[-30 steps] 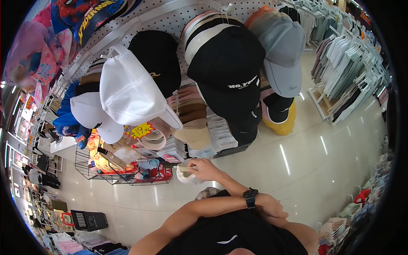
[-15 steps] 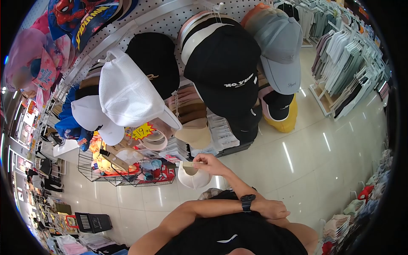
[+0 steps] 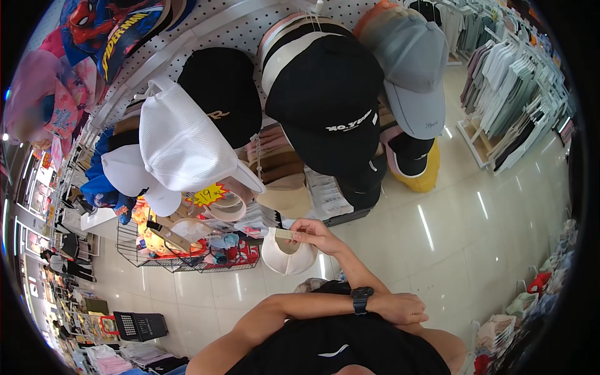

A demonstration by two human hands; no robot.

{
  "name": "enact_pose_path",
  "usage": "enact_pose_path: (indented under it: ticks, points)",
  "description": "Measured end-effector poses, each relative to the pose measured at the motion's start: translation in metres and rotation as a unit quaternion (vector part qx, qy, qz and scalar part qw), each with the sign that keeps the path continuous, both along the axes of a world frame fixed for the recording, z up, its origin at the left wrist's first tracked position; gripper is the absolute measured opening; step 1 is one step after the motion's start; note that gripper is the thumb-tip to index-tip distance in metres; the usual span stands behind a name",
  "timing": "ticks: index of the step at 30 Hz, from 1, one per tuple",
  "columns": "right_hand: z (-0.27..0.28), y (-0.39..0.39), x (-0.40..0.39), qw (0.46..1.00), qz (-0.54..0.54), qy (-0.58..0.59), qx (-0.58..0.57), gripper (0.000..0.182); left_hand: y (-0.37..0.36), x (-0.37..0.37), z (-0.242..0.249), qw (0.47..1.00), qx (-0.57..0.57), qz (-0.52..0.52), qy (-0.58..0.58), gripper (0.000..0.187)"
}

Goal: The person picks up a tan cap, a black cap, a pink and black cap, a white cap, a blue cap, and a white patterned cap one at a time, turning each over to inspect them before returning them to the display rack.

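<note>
A white cap hangs from my right hand, whose fingers pinch the strap at the cap's back opening. The opening faces up towards the camera. My left forearm, with a black watch, lies across my body and over my right arm. My left hand rests at my right elbow with its fingers curled round the arm. Ahead hang a white mesh cap, a black cap with white lettering and a grey cap. A yellow price tag sits below the mesh cap.
A wire basket of toys stands left of the held cap. Garment racks stand at the upper right, with more clothes at the lower right. A dark shopping basket is on the floor at the left. A person stands far left.
My right hand and the white cap have moved slightly to the right, and the cap's opening shows more. My left hand stays at my right elbow. The view has shifted a little.
</note>
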State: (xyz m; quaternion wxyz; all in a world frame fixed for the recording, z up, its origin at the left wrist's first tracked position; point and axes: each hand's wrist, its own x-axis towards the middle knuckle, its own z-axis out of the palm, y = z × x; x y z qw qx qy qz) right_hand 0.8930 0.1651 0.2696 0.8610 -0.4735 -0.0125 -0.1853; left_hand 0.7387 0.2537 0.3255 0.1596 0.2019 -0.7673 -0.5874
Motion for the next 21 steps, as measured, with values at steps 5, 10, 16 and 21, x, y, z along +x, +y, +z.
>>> enact_pose_path:
  ticks: [5,10,16,21]
  points:
    - [-0.013,0.003,-0.001,1.0,0.0,0.008,-0.001,0.016,-0.007,-0.015,0.007,0.98,0.097,-0.088,0.149,0.048]
    - [-0.013,0.001,0.001,1.0,0.005,0.014,0.012,0.015,-0.016,-0.029,0.019,0.942,0.23,-0.176,0.17,0.049]
    - [-0.004,-0.005,-0.002,0.996,0.019,-0.013,0.081,0.015,-0.026,-0.027,0.054,0.904,0.341,-0.207,0.152,0.053]
    - [0.004,-0.007,-0.003,0.983,0.031,-0.042,0.176,0.019,-0.033,-0.029,0.095,0.879,0.3,-0.214,0.304,0.054]
